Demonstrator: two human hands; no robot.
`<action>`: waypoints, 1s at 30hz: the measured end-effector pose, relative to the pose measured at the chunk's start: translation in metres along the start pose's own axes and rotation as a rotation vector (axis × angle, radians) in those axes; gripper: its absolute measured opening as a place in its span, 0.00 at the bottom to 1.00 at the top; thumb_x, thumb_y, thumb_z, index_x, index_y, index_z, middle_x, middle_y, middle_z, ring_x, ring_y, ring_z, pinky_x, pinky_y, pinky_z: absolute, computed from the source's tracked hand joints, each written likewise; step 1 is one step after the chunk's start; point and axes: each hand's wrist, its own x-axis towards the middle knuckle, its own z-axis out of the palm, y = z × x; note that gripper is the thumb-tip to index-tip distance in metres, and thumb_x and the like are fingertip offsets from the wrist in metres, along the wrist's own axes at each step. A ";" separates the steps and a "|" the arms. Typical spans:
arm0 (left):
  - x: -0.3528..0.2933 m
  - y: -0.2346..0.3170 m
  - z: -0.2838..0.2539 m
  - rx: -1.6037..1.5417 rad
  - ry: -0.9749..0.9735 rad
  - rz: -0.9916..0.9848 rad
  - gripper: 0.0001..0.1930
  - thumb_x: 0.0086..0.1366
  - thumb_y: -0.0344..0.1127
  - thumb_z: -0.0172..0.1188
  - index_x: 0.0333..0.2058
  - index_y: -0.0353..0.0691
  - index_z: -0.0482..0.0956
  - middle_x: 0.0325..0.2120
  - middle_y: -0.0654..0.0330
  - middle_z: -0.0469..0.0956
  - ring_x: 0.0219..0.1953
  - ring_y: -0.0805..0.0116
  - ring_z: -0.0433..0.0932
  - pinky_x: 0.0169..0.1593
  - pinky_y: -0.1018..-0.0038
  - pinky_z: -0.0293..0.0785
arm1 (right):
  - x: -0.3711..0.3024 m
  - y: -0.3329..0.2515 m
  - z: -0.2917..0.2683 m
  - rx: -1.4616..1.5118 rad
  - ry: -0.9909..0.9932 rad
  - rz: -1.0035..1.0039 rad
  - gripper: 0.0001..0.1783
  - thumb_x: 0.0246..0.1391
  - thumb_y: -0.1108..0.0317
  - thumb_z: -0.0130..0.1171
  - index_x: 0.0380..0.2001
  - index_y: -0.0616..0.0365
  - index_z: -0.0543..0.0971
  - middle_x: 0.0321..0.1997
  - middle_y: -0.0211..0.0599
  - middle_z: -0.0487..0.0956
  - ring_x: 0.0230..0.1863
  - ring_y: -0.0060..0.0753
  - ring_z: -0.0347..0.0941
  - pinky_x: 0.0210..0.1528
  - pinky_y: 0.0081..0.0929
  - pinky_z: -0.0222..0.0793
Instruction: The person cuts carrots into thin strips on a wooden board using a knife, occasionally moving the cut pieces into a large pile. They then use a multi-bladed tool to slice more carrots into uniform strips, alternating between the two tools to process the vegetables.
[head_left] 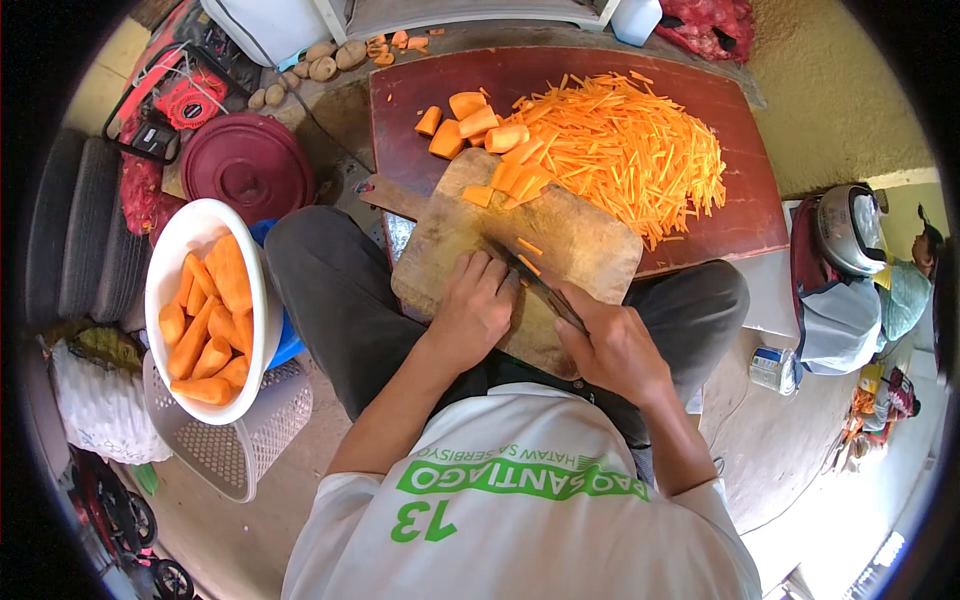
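Observation:
My right hand (617, 345) is closed around the handle of a kitchen knife (545, 290), its dark blade slanting across a round-edged wooden chopping board (590, 240). Close beside the blade, my left hand (475, 305) presses down on the board with curled fingers. A bit of orange carrot shows at its fingertips; the rest of what it grips is hidden. Two thin carrot sticks (529, 256) lie along the blade. Several carrot slices (520, 182) rest at the board's far edge. Beyond them are peeled carrot chunks (470, 122) and a large heap of carrot sticks (630, 150).
The board lies across my lap, against a dark red table (740, 200). At my left, a white basin (160, 290) of peeled carrots stands over a grey perforated basket (240, 470). A maroon lidded tub (245, 165), tires (90, 230) and potatoes (322, 68) are farther off; a helmet (848, 230) is at right.

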 end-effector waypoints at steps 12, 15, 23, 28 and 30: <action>-0.001 0.000 0.001 -0.019 0.016 0.010 0.15 0.61 0.30 0.63 0.42 0.25 0.87 0.40 0.45 0.82 0.47 0.46 0.79 0.58 0.53 0.76 | 0.009 0.006 0.010 -0.080 0.096 -0.109 0.27 0.67 0.71 0.68 0.68 0.64 0.79 0.47 0.65 0.87 0.51 0.74 0.84 0.51 0.52 0.83; -0.002 -0.002 0.001 -0.033 0.033 -0.004 0.15 0.59 0.30 0.64 0.41 0.26 0.87 0.40 0.46 0.81 0.48 0.47 0.79 0.59 0.53 0.76 | 0.004 0.004 0.009 -0.017 0.145 -0.170 0.27 0.68 0.71 0.68 0.68 0.65 0.79 0.47 0.65 0.87 0.51 0.74 0.84 0.51 0.52 0.83; -0.003 -0.005 0.004 -0.070 0.060 0.003 0.16 0.55 0.29 0.66 0.42 0.27 0.87 0.40 0.47 0.81 0.48 0.45 0.78 0.60 0.53 0.77 | 0.012 0.010 0.014 0.029 0.190 -0.181 0.20 0.69 0.72 0.66 0.61 0.67 0.81 0.42 0.60 0.87 0.43 0.67 0.87 0.47 0.45 0.82; -0.007 -0.015 0.012 -0.202 0.153 -0.123 0.17 0.52 0.21 0.68 0.43 0.33 0.88 0.40 0.50 0.81 0.44 0.46 0.79 0.52 0.54 0.77 | -0.002 0.006 -0.008 0.144 0.162 -0.001 0.18 0.69 0.70 0.67 0.59 0.63 0.81 0.35 0.60 0.83 0.41 0.72 0.84 0.43 0.49 0.81; -0.004 -0.019 0.008 -0.190 0.262 -0.142 0.18 0.52 0.19 0.69 0.44 0.34 0.88 0.38 0.52 0.82 0.41 0.47 0.80 0.50 0.55 0.77 | -0.007 0.008 -0.004 0.150 0.149 0.015 0.18 0.69 0.71 0.66 0.59 0.63 0.81 0.35 0.60 0.83 0.41 0.71 0.84 0.43 0.47 0.80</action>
